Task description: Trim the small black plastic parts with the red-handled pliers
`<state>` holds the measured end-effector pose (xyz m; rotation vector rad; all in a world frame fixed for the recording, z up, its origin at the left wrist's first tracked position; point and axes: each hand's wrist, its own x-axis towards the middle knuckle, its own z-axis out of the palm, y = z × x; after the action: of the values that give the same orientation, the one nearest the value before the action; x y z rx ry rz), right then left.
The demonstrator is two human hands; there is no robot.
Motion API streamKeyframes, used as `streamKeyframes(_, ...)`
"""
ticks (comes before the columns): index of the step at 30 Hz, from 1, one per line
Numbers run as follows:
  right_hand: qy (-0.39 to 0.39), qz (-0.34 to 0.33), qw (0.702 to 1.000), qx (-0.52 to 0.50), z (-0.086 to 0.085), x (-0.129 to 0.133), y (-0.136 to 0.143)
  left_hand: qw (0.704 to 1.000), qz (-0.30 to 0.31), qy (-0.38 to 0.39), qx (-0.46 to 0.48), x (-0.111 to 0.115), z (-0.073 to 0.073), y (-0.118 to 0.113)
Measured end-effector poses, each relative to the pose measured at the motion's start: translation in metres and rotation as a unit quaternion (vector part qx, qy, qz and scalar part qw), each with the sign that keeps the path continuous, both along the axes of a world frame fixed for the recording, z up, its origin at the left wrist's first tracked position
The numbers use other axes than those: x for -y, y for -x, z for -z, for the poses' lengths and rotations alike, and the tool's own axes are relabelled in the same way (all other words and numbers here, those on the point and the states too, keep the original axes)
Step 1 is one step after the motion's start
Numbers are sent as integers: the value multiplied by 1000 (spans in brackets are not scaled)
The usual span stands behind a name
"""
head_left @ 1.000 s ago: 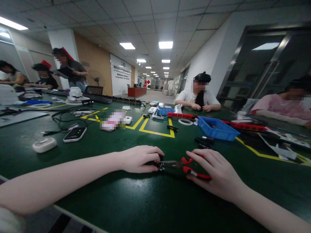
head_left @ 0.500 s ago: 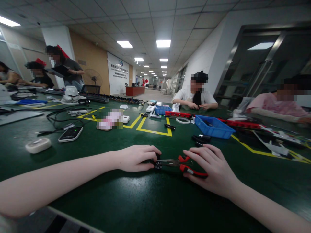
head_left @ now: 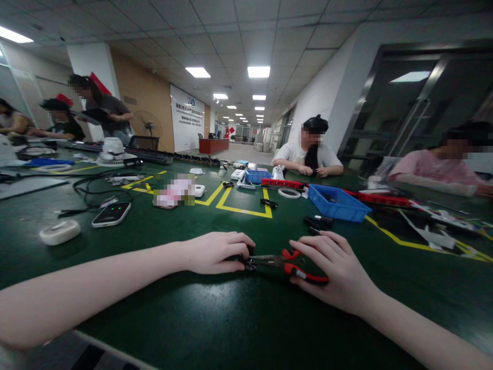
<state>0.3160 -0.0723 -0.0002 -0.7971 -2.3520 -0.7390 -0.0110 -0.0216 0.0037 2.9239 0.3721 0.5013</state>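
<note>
My left hand (head_left: 219,252) is closed round a small black part (head_left: 250,263) just above the green table (head_left: 215,318). Red-handled pliers (head_left: 295,262) lie in my right hand (head_left: 335,270), with the handles spread between thumb and fingers. The long metal jaws point left and their tips meet the black part at my left fingertips. What the tips do to the part is too small to tell.
A blue bin (head_left: 339,204) and black parts (head_left: 319,223) are beyond my right hand. Farther left are a white device (head_left: 111,214), a white round case (head_left: 59,232), black cables and a blurred phone (head_left: 173,191). A person (head_left: 308,149) sits across the table.
</note>
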Motion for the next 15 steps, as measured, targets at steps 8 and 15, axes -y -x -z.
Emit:
streamKeyframes(8, -19, -1, 1000, 18, -8, 5, 2, 1000, -4, 4, -2, 0, 0, 0)
streamKeyframes(15, -29, 6, 1000, -2, -3, 5, 1, 1000, 6, -11, 11, 1, 1, -2)
